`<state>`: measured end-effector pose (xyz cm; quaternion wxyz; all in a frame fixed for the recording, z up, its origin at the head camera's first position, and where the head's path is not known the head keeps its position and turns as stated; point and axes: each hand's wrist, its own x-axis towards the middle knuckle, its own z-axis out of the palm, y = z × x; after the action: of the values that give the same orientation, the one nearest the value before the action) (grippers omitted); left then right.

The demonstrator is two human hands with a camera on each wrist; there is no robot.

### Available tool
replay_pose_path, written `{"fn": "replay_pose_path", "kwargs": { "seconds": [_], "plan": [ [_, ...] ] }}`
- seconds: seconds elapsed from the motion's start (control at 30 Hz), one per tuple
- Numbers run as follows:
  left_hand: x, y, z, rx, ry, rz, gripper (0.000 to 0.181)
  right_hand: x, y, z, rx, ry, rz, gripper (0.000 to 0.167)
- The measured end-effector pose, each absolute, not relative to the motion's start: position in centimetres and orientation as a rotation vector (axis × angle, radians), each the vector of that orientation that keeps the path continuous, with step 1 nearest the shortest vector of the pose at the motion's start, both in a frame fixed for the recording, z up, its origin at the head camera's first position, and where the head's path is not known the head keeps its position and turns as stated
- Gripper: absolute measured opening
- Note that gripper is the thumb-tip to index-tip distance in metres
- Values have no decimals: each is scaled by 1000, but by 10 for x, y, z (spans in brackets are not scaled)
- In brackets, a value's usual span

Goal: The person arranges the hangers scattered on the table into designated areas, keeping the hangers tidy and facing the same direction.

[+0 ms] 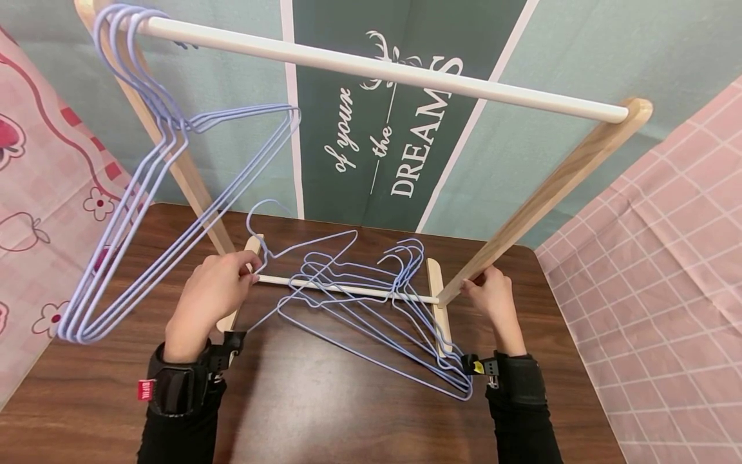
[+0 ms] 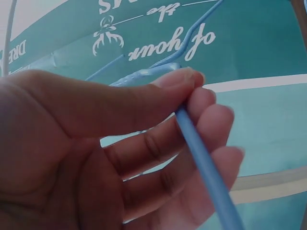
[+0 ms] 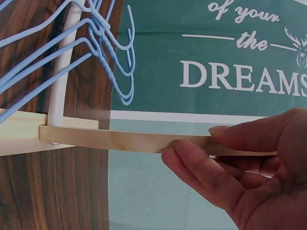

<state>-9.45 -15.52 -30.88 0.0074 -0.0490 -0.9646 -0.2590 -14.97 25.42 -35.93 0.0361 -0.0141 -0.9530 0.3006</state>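
My left hand (image 1: 210,298) pinches a light-blue wire hanger (image 2: 205,160) between thumb and fingertips, close to its neck. The hook of that hanger points up in the head view, and its body extends right, over the lower rail. My right hand (image 1: 493,295) grips the slanted wooden post (image 1: 536,193) of a clothes rack low down, thumb on one side and fingers on the other. Between the hands, several more blue hangers (image 1: 400,283) lie in an overlapping pile across the white lower rail (image 1: 348,289), their hooks toward the back right.
Several blue hangers (image 1: 168,122) hang together at the left end of the white top rail (image 1: 371,62). The rack's wooden feet (image 1: 436,280) stand on a brown wood-grain table (image 1: 324,412). Green lettered cloth (image 1: 359,193) hangs behind, pink cloth (image 1: 655,270) at the sides.
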Motion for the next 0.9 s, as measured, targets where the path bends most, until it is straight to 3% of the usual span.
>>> {"fn": "replay_pose_path", "kwargs": {
  "seconds": [0.9],
  "plan": [
    [-89, -158, -269, -84, -2814, -692, 9, -151, 254, -359, -42, -2920, 901, 19]
  ]
}}
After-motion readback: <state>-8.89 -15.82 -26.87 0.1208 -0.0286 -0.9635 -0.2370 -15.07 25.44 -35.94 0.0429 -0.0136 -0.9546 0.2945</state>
